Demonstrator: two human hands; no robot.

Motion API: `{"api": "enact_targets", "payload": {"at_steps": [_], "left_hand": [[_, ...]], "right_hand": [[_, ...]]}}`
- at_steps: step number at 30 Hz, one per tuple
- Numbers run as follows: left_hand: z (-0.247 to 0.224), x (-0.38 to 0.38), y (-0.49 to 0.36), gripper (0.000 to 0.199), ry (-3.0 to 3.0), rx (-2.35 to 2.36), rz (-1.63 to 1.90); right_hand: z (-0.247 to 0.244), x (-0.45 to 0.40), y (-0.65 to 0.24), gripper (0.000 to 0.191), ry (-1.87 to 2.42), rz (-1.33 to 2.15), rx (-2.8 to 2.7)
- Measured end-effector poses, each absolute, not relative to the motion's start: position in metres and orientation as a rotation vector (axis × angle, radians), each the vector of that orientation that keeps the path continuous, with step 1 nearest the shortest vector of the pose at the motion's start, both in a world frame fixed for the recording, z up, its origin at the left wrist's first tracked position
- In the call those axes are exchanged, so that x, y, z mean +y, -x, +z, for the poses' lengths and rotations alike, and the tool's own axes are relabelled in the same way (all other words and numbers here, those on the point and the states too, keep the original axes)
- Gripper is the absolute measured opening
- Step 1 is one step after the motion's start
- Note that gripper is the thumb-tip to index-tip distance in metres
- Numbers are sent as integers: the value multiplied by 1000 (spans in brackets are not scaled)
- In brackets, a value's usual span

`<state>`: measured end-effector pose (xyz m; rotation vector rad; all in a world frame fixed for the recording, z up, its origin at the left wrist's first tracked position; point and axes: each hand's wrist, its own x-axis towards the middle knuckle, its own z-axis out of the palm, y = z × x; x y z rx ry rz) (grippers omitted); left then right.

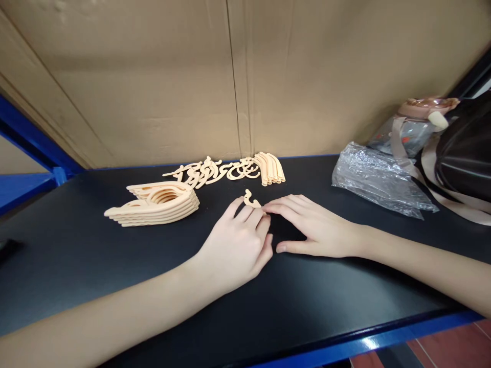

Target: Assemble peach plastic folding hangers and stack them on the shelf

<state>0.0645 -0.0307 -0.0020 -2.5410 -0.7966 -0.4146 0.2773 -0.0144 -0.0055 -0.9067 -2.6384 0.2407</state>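
My left hand [240, 243] is curled, palm down, around a small peach plastic hanger hook [250, 200], whose curved tip shows above the knuckles; the rest of it is hidden. Close on its right, my right hand [316, 225] has its fingers stretched out and its thumb apart. The right fingertips come up to the left fingers, and I cannot tell whether they touch the hook. To the left lies a stack of peach folding hangers [161, 207]. Behind the hands are a loose pile of hanger hooks [205, 171] and a neat row of curved hanger arms [269, 168].
Everything rests on a black tabletop [245, 317] with a blue metal edge [368, 341]. At the right are a crumpled clear plastic bag [378, 176], a strapped drink bottle [418, 125] and a black bag [466, 148]. A cardboard wall [161, 76] stands behind the table.
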Motion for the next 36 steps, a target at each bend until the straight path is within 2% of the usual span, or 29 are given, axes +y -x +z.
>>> {"api": "enact_targets", "payload": {"at_steps": [3, 10, 21, 36], "left_hand": [[1, -24, -62, 25, 2569, -767, -436], [5, 7, -53, 21, 2196, -1135, -202], [-3, 28, -40, 60, 2081, -1346, -22], [0, 26, -42, 60, 2156, -1430, 8]], "right_hand": [[-6, -13, -278, 69, 897, 219, -2666], [-7, -14, -280, 63, 905, 177, -2710], [-7, -14, -280, 64, 909, 163, -2731], [-5, -15, -280, 62, 903, 171, -2739]]}}
